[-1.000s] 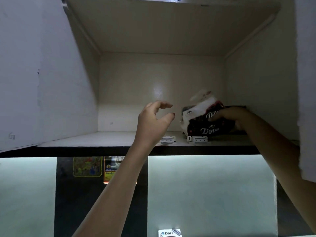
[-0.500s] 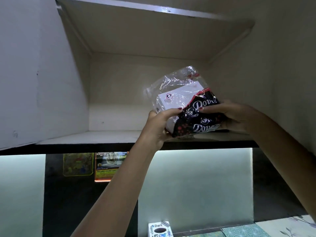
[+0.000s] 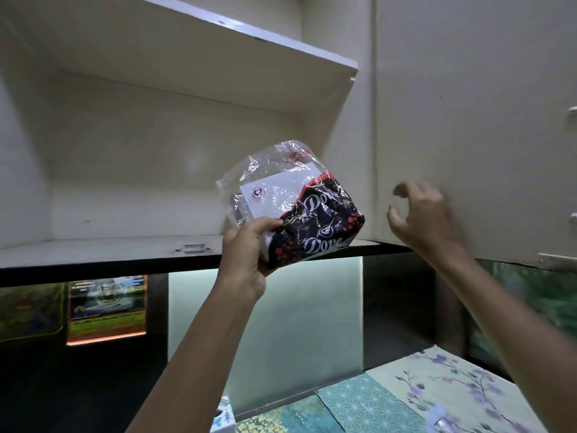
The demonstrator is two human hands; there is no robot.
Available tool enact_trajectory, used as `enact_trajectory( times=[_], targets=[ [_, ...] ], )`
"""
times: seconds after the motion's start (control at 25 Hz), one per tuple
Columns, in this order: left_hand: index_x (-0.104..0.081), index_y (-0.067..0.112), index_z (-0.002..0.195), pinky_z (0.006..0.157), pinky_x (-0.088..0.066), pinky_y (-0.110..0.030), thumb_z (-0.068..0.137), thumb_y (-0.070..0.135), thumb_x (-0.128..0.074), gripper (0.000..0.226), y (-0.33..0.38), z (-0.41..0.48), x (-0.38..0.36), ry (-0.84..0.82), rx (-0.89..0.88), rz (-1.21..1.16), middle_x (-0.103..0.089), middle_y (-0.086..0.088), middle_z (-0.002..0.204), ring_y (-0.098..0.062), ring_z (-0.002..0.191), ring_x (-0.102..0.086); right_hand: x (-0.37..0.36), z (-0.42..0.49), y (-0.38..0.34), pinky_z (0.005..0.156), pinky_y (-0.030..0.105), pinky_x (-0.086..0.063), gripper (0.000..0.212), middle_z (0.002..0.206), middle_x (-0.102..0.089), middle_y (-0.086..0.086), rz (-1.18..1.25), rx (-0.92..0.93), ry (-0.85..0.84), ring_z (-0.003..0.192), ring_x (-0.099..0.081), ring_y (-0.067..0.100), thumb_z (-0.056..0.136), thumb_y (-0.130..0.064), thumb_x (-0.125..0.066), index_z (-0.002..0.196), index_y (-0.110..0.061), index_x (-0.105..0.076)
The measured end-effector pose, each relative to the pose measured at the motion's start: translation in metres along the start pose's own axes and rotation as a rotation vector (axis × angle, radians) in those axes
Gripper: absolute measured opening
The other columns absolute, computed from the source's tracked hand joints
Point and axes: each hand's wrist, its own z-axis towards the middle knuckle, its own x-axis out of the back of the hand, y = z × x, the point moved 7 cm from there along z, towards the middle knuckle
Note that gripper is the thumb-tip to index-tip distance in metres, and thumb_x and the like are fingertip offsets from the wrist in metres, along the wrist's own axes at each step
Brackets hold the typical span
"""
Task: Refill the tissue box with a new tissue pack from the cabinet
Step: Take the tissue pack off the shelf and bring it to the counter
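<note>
Tissue pack (image 3: 293, 204), a crinkled clear-and-black plastic wrap, sits gripped from below in the left hand (image 3: 246, 254), held up in front of the open cabinet shelf (image 3: 103, 250). Right hand (image 3: 424, 220) holds nothing, fingers loosely curled and spread, just before the closed cabinet door (image 3: 474, 120) to the right.
</note>
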Motion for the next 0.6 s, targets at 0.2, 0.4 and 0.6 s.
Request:
enact_trajectory(
  times=[0.2,0.4,0.6],
  targets=[
    [-0.053,0.015,0.09,0.036,-0.045,-0.015,0.075,0.001,-0.056,0.021,-0.021,0.002,-0.034,0.024,-0.098,-0.005,-0.058,-0.003,0.074,-0.008,0.041,-0.06,0.007,-0.001,0.038,0.074,0.04,-0.051,0.025,0.099,-0.065,0.017,0.003,0.164,0.079,0.093,-0.058,0.033,0.076,-0.01,-0.057,0.1,-0.004,-0.058],
    [-0.052,0.017,0.097,0.041,-0.05,-0.019,0.073,0.003,-0.057,0.028,-0.05,0.009,-0.052,0.067,-0.105,0.001,-0.06,-0.004,0.086,-0.02,0.069,-0.059,0.006,0.001,0.071,0.078,0.035,-0.048,0.025,0.097,-0.067,0.018,0.064,0.247,0.124,0.091,-0.059,0.034,0.076,-0.009,-0.056,0.099,-0.002,-0.059],
    [-0.052,0.018,0.105,0.041,-0.049,-0.018,0.067,0.008,-0.06,0.04,-0.058,0.011,-0.049,0.093,-0.114,0.059,-0.058,-0.006,0.094,-0.018,0.066,-0.059,0.001,-0.002,0.092,0.077,0.034,-0.046,0.026,0.093,-0.066,0.021,0.11,0.242,0.154,0.09,-0.058,0.036,0.074,-0.009,-0.053,0.096,0.001,-0.06]
  ],
)
